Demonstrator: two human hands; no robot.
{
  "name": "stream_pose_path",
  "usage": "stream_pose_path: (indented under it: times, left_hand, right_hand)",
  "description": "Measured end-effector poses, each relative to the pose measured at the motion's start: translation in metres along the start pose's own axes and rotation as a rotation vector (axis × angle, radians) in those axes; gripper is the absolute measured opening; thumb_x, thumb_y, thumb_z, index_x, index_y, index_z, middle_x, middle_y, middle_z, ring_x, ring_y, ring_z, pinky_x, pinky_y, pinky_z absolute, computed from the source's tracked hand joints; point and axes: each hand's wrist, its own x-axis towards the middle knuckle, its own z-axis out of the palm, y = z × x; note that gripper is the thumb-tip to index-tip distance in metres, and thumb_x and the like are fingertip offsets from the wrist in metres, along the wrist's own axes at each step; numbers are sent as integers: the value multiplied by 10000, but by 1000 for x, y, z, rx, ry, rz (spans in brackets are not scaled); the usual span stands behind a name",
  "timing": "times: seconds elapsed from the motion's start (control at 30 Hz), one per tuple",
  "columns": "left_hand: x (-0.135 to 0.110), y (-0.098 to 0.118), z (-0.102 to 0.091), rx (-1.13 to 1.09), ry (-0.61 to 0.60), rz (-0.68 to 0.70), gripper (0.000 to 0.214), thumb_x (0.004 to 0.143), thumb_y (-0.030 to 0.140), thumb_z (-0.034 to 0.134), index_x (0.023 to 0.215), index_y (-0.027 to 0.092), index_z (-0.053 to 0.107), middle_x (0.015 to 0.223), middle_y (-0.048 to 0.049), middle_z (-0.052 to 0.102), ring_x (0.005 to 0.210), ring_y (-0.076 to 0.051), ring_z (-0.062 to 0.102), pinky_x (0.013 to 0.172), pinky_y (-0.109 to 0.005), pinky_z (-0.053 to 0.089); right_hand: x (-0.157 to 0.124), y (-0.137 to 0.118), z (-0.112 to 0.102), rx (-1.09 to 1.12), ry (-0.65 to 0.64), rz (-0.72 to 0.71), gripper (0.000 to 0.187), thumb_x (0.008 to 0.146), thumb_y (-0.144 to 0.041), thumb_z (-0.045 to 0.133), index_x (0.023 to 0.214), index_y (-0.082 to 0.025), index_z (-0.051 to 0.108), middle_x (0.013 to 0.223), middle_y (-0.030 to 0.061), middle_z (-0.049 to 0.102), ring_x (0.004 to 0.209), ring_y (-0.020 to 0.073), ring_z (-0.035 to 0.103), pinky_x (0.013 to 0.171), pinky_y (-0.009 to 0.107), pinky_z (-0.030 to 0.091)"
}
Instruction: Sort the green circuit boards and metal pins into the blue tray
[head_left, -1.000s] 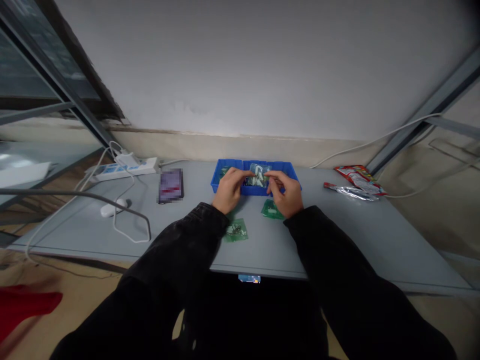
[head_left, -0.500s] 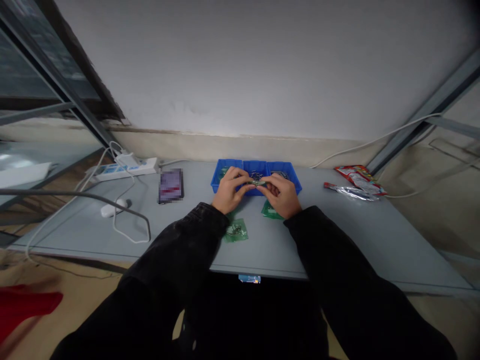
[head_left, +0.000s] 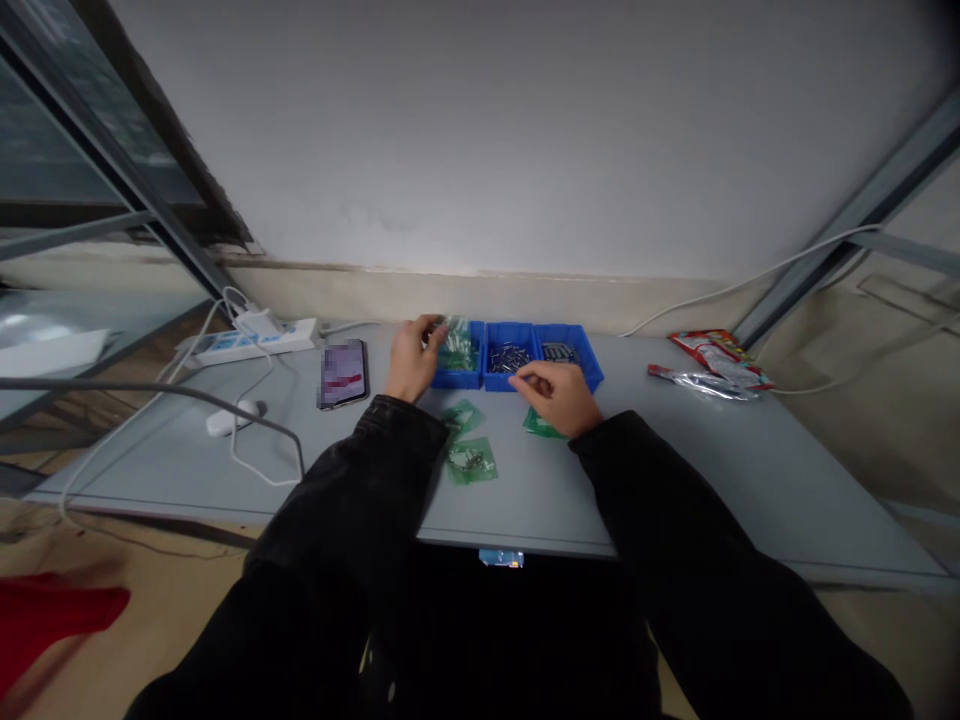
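Left of the middle bin (head_left: 497, 382), my left hand (head_left: 412, 362) meets the left edge of a clear packet (head_left: 456, 336) over the left bin (head_left: 457, 381); fingers bent, cannot tell whether the pinch is closed. Packet's long axis unclear. At the middle bin's front rim, my right hand (head_left: 559, 393) is curled, fingertips drawn together, contents hidden. Metal pieces (head_left: 508, 356), pointing every way, lie inside that bin, just beyond the right fingertips; right hand nearer.

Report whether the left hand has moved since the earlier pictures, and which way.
Yes, the left hand has moved left. Its fingers reached over the middle blue bin earlier; now they are at the left blue bin.
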Motion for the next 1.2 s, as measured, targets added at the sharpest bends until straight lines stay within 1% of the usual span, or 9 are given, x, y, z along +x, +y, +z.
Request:
stream_pose_path:
  times: [0.1,0.23,0.37,0.5,0.63,0.87,1.0,1.07,1.2]
  left_hand:
    - [-1,-2,6,113,-140,18,246,918,353,635,1058,183,745,787,-57,680,722,-201,587,749,-331,473]
    - [-4,2,7,266,-271,18,212,875,353,692,1011,208,768,810,-67,695,782,-236,611,826,-378,475]
    - [-7,11,0,339,-237,61,382,881,335,690,1258,277,675,1095,-74,683,1088,-288,575,983,-434,432]
    - [-10,17,-1,327,-291,108,260,958,428,592,1112,301,757,1234,-68,624,1152,-294,512,1037,-484,384]
    - [-11,13,3,311,-336,64,244,942,448,610,1039,308,786,1268,-61,606,1167,-316,494,1046,-536,369]
    - [-6,-7,10,255,-298,-12,187,866,212,648,970,253,798,1289,-104,569,1315,-321,440,1140,-539,310]
    - [-5,-8,9,246,-296,-30,220,822,138,643,950,239,790,1280,-106,568,1330,-326,445,1148,-543,313]
    - [-5,-4,8,230,-283,-4,198,833,157,646,943,241,787,1285,-104,560,1327,-326,448,1153,-541,316]
    - [-7,2,9,183,-262,22,129,870,290,687,937,234,782,1315,-115,548,1324,-325,448,1161,-541,305]
  right_hand:
    - [-3,3,3,-81,-189,8,219,903,-401,670,793,-215,700,549,-57,547,522,103,494,587,253,351]
    - [-3,4,1,-175,-311,39,229,846,-438,736,804,-215,709,532,-63,546,528,104,507,603,251,327]
    - [0,-1,-8,-256,-429,76,284,842,-503,726,863,-219,721,559,-45,561,564,120,522,631,261,335]
    - [1,-1,-15,-340,-518,118,353,784,-549,765,947,-241,713,652,-19,621,632,153,554,646,280,332]
    - [-1,7,-18,-361,-571,165,388,761,-555,774,987,-251,693,716,-9,644,695,174,574,645,288,314]
    - [-1,9,-18,-234,-619,176,288,780,-385,763,1005,-223,685,709,-26,598,649,140,527,629,272,303]
    - [-1,7,-18,-166,-621,154,385,737,-425,810,1023,-205,675,682,-42,551,629,130,488,619,262,290]
    - [0,7,-17,-142,-623,146,430,723,-445,822,1037,-197,663,672,-52,529,623,124,474,613,258,283]
    - [0,7,-17,-116,-637,144,367,749,-379,793,1027,-194,637,647,-71,494,605,111,464,600,249,275]
